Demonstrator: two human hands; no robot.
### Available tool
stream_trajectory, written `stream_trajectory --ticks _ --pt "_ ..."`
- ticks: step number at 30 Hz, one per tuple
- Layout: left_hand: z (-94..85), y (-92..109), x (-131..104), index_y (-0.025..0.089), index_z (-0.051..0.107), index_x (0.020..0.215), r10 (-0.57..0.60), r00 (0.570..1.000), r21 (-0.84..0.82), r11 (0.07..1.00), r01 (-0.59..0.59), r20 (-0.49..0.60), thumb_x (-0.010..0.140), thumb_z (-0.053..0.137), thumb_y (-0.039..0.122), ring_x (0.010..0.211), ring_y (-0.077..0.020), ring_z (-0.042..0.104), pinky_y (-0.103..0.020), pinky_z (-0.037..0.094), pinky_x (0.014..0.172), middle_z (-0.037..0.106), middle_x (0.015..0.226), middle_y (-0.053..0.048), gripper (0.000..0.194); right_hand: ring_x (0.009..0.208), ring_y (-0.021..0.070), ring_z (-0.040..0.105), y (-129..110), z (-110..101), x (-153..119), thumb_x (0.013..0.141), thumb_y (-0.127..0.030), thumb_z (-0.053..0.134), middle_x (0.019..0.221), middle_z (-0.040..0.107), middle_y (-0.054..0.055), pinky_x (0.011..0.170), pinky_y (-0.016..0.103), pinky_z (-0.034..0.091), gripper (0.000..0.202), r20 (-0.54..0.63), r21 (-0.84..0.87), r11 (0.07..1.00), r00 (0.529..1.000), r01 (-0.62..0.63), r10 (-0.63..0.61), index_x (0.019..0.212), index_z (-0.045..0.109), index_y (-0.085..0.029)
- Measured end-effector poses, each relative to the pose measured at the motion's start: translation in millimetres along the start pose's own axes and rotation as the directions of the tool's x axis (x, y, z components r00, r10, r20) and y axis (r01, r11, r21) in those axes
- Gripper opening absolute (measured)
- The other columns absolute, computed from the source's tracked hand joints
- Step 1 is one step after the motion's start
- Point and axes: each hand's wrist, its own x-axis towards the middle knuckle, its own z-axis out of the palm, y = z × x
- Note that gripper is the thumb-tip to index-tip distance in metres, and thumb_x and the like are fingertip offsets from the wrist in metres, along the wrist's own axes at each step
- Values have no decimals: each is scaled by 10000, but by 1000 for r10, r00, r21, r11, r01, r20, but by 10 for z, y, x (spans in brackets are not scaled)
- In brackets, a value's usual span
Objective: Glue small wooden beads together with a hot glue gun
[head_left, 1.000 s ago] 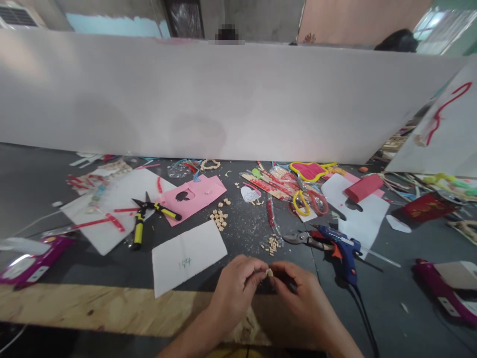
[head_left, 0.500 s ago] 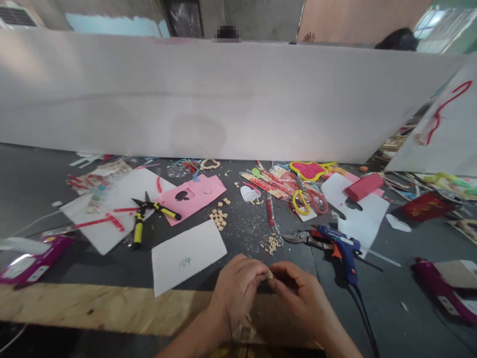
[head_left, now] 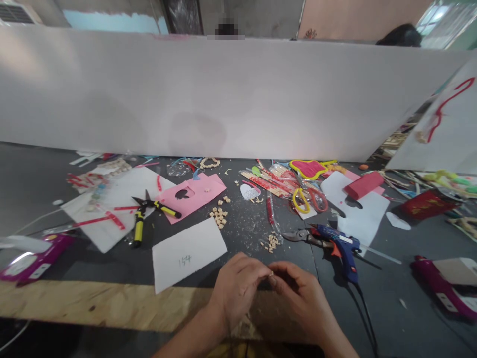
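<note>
Two bare hands, two bare forearms enter frame from 6 o'clock. Left hand (head_left: 238, 288) at 7 o'clock of right hand (head_left: 301, 298). No gloves, no sleeves in view to frame edge. No rings, watch or bands visible. Nails short, unpainted where seen. Yellow strip of clothing at 6 o'clock between forearms.

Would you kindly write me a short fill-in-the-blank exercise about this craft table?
1. The left hand and right hand pinch a tiny piece ____ them.
2. The glue gun is coloured ____.
3. The snips have black and ____ handles.
4. The white card bears a handwritten ____.

Missing words: between; blue; yellow; number
</note>
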Motion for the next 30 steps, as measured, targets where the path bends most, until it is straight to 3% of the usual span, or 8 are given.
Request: stream_trajectory --ticks 4,7,10,14,23,30 --pt "-13 27 -13 218 663 905 -188 982 -145 972 182 -29 829 525 218 779 -185 600 -281 431 710 702 844 -46 157 780 158 660 25 -14 -17 828 -280 536 853 708 26 692 224 516 160 -54 -88 994 996 67 -72 923 647 -212" --pt "-16 41 -15 193 650 865 -398 916 -393 836 384 47 792 563 234 735 -165 588 -247 441 666 680 810 -35 121 772 159 662 30 -30 -28 827 -273 542 853 706 36 685 222 515 159 -91 -209 967 982 146 -168 932 640 -205" --pt "-6 41 -6 169 630 814 -483 867 -571 680 461 124 758 595 238 691 -143 559 -225 430 636 641 746 -16 95 779 154 657 21 -29 -40 827 -246 542 856 699 38 690 220 514 141 -78 -288 928 961 234 -267 930 630 -206" --pt "8 45 9 150 603 772 -503 849 -661 584 470 159 724 632 228 656 -119 521 -210 403 617 593 689 6 96 772 151 650 3 -7 -58 840 -242 527 852 687 38 683 225 520 130 -53 -304 919 959 251 -280 930 617 -217" --pt "20 16 -28 149 597 782 -490 853 -745 498 445 182 709 656 201 659 -108 513 -204 393 616 572 687 16 107 767 159 646 -18 -1 -62 844 -241 522 843 681 41 681 236 515 127 -51 -292 914 949 283 -311 926 616 -216" --pt "5 8 -13 146 589 807 -481 824 -837 282 469 300 657 716 168 675 -92 547 -201 404 658 614 727 13 198 764 150 632 -71 -19 -54 846 -203 524 849 673 41 671 227 504 135 -8 -296 898 939 326 -344 947 613 -212"
